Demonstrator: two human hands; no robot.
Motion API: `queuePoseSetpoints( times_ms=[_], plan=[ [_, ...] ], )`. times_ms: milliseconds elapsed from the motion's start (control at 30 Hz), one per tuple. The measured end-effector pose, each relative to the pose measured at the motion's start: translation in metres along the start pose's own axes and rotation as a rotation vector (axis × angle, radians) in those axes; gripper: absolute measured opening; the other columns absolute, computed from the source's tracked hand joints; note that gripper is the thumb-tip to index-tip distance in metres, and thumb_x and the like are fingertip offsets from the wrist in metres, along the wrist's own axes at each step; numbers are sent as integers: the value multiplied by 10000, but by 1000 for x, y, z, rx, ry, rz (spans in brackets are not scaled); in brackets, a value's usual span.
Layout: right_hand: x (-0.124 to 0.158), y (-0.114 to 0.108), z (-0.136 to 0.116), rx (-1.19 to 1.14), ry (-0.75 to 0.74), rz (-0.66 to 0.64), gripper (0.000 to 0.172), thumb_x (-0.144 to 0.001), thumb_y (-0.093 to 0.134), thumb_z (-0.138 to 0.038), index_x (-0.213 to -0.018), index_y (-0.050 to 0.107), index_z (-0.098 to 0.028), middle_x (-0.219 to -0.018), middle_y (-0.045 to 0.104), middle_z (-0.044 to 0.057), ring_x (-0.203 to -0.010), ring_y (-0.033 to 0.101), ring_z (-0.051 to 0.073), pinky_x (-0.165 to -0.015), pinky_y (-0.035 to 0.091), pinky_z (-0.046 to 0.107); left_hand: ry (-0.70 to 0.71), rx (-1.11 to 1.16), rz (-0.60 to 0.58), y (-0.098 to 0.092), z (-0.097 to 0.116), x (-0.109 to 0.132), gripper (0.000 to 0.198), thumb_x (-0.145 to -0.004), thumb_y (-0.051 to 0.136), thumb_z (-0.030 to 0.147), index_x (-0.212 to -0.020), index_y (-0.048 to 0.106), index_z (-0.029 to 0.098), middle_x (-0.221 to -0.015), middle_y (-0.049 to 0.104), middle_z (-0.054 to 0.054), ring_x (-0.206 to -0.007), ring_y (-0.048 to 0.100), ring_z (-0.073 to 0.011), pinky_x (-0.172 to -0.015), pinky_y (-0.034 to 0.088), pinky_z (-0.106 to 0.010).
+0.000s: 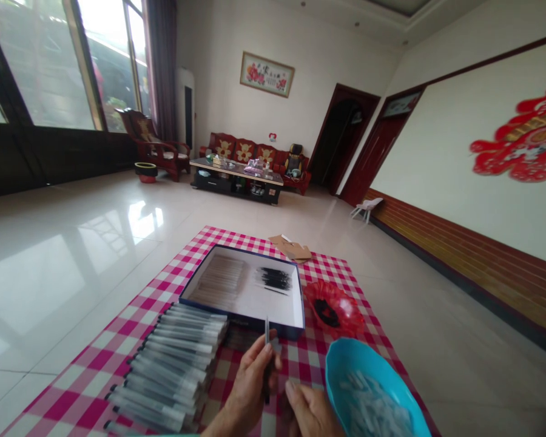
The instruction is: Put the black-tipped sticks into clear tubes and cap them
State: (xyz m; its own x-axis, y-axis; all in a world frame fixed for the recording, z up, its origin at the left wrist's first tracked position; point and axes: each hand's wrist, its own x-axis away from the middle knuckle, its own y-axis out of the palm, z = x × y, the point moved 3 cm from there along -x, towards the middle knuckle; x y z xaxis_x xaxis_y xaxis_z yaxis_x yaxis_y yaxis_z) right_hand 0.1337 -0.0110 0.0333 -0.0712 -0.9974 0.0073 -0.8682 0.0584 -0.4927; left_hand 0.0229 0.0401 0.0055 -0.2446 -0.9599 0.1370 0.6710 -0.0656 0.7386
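My left hand [255, 376] is closed around a slim pen [267, 331], which stands nearly upright between thumb and fingers. Just to its right, low over the table, is my right hand [312, 411], its fingers curled together; whatever they may hold is hidden. Beside that hand a blue bowl [334, 370] contains many clear pen caps [375, 403]. A pile of pens [168, 364] with black ends and translucent barrels lies left of my hands. Beyond them, a shallow box [255, 303] holds clear tubes [221, 276] and dark refills [275, 279].
A red scalloped bowl [346, 309] with small black pieces stands right of the box. Torn cardboard [291, 247] lies at the far edge of the checked tablecloth [136, 325]. Farther off are a coffee table [236, 173], a wooden sofa [255, 149] and a small chair [367, 206].
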Motion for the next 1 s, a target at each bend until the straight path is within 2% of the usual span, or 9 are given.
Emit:
queuePoseSetpoints(
  times_ms=[67, 200, 300, 400, 533, 700, 833, 1000],
  plan=[
    [-15, -24, -15, 46, -7, -113, 409, -863, 462, -504, -630, 622, -207, -498, 610, -11, -450, 562, 131, -416, 385, 197, 15, -35, -16, -3, -1, -1, 497, -789, 652, 453, -1188, 540, 179, -607, 532, 58, -353, 290, -5, -344, 203, -140],
    [-41, -86, -34, 136, -89, 54, 293, -854, 489, -432, -787, 658, -202, -681, 681, 11, -621, 616, 160, -557, 446, 224, 21, -158, -21, -6, -4, 1, 516, -816, 608, 491, -1208, 546, 161, -592, 522, 52, -359, 290, -11, -344, 181, -147],
    [-45, -124, -22, 325, -111, 128, 208, -809, 535, -347, -847, 679, -202, -803, 699, 32, -741, 635, 183, -679, 463, 252, -3, -285, -26, -5, -6, 4, 564, -803, 607, 525, -1205, 566, 132, -571, 516, 44, -379, 317, -23, -359, 191, -154],
    [-38, -144, 10, 603, -56, 63, 171, -764, 535, -249, -801, 690, -186, -803, 688, 56, -745, 636, 192, -708, 455, 273, -29, -367, -60, -3, -7, 5, 611, -780, 615, 554, -1211, 578, 123, -560, 503, 43, -388, 319, -31, -366, 191, -162],
    [-20, -146, 50, 810, 93, -6, 172, -734, 536, -192, -831, 678, -177, -806, 694, 75, -768, 644, 212, -678, 452, 279, -43, -403, -98, 0, -10, 8, 655, -749, 626, 588, -1212, 593, 126, -534, 469, 54, -400, 319, -40, -380, 201, -169],
    [-4, -134, 71, 873, 201, -23, 141, -716, 566, -183, -837, 640, -178, -809, 701, 77, -764, 659, 228, -649, 459, 281, -71, -461, -152, 1, -14, 11, 685, -774, 584, 605, -1256, 557, 119, -532, 442, 60, -403, 291, -41, -383, 184, -174],
    [2, -130, 78, 860, 123, 18, 199, -719, 505, -116, -848, 637, -193, -831, 698, 67, -790, 660, 217, -688, 478, 285, -45, -514, -205, 4, -14, 13, 660, -812, 548, 588, -1258, 546, 102, -536, 441, 55, -413, 293, -44, -391, 195, -178],
    [2, -133, 69, 756, -36, 140, 265, -768, 452, -166, -936, 656, -192, -907, 689, 95, -819, 653, 231, -750, 501, 344, 47, -586, -292, 3, -18, 14, 576, -863, 514, 534, -1234, 567, 96, -528, 445, 51, -438, 308, -52, -416, 237, -179]
  ],
)
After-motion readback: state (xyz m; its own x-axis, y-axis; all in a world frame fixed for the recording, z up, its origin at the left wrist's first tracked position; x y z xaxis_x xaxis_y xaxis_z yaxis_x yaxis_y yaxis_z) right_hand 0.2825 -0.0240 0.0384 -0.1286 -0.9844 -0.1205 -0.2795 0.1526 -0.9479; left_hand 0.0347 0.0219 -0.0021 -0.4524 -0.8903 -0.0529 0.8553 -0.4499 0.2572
